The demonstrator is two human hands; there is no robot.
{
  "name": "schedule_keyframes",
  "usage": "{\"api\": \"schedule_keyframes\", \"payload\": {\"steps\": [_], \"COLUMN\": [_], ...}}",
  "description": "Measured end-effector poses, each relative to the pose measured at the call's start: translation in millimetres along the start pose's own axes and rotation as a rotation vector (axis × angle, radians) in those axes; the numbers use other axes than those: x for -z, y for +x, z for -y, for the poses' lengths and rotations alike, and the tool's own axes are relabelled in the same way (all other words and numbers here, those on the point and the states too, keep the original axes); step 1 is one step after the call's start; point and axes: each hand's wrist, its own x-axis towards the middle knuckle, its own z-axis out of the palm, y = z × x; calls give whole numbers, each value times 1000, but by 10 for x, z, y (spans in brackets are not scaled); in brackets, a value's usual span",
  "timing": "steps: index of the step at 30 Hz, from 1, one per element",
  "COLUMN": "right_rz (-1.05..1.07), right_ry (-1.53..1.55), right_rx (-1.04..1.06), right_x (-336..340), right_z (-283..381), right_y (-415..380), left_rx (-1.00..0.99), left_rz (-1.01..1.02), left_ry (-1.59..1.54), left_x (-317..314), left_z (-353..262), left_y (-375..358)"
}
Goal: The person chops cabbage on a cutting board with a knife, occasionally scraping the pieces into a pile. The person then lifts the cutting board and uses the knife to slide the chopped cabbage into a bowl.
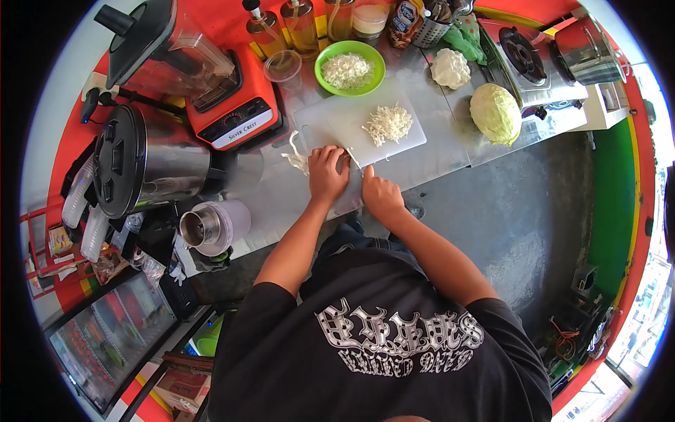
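My right hand (382, 191) grips a knife at the board's near edge; its thin blade (355, 160) points away from me, beside my left fingertips. With curled fingers, my left hand (328, 172) presses on a pale piece of cabbage, mostly hidden under it. Both hands are at the near side of a white cutting board (327, 116). A heap of shredded cabbage (389, 124) lies on the board's right part. Loose cabbage strips (297, 156) rest left of my left hand. Beyond the board, a green bowl (382, 72) holds more shreds.
Right of the board are a whole cabbage (496, 114), a pale knobbly vegetable (450, 69) and a stove (524, 56) with a pot (587, 53). A red blender (232, 123), a large lidded steel container (169, 162) and a cup (232, 221) stand left. Several bottles (301, 32) line the back.
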Motion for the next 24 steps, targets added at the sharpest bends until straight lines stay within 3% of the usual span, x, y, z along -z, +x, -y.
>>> {"api": "schedule_keyframes", "payload": {"steps": [6, 12, 24], "right_rz": [40, 49, 47], "right_ry": [-50, 16, -12], "right_rx": [81, -24, 42], "right_x": [228, 63, 201], "right_z": [-36, 43, 8], "right_y": [66, -6, 6], "left_rx": [15, 12, -16], "left_rz": [-22, -53, -43], "left_ry": [-23, -31, -70], "left_x": [2, -24, 20], "left_z": [-3, 26, 5], "left_y": [-6, 1, -2]}}
